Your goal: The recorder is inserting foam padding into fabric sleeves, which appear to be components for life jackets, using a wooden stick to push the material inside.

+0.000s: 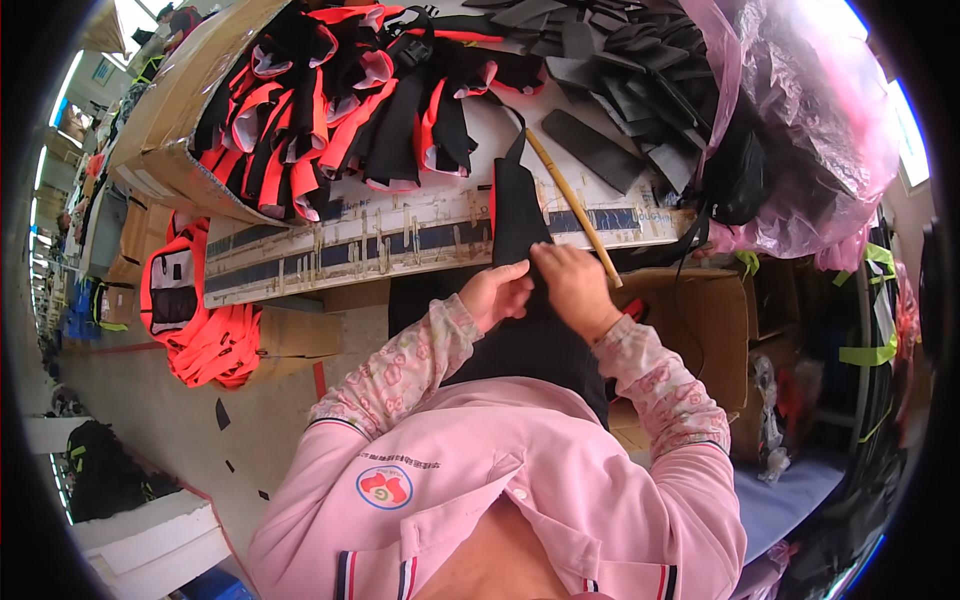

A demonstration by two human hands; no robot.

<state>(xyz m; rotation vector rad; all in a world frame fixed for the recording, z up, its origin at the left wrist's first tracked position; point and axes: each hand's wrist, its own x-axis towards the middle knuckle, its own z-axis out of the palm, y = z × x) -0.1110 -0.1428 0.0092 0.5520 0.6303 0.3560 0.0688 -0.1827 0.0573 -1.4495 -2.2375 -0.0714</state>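
A black padded fabric strap [517, 205] with a trace of orange at its left edge lies over the front edge of the table, its narrow webbing tail running back. At its near end, my left hand [497, 293] has its thumb and curled fingers on the left side. My right hand [572, 285] pinches the strap's right edge, partly hiding that end. Just right of the strap rests a yellow-brown stick [562, 180], its tip sticking out past the table edge. One dark grey foam pad [592, 150] lies beyond the stick.
The white table [340, 262] has a worn, taped front. Black and orange straps [345, 115] are heaped at left by a cardboard box [185, 110]. Dark foam pads [640, 65] pile up at back right, beside a pink plastic bag [810, 120]. Orange pieces [205, 320] hang at left.
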